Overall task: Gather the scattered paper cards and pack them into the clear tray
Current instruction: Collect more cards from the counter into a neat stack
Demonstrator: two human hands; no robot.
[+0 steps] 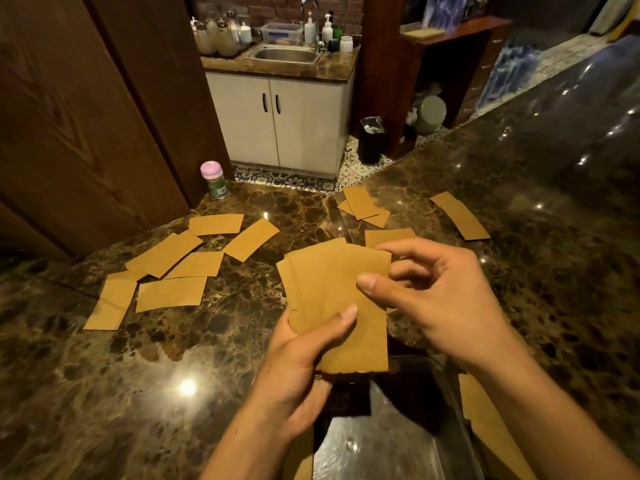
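The left hand (294, 368) grips a loosely fanned stack of brown paper cards (339, 289), thumb across its face and fingers curled behind. The right hand (440, 299) pinches the stack's right edge, thumb on the front. The stack is held above the marble surface (207, 358), its long axis running away from the person. The clear tray (398, 445) lies just below the stack and nearer the body, between the forearms, so packing probably means a short lowering toward the person. Loose cards remain: a left-hand cluster (173, 292), an overlapping pair farther off (362, 202) and one at far right (459, 220), nearer the right hand.
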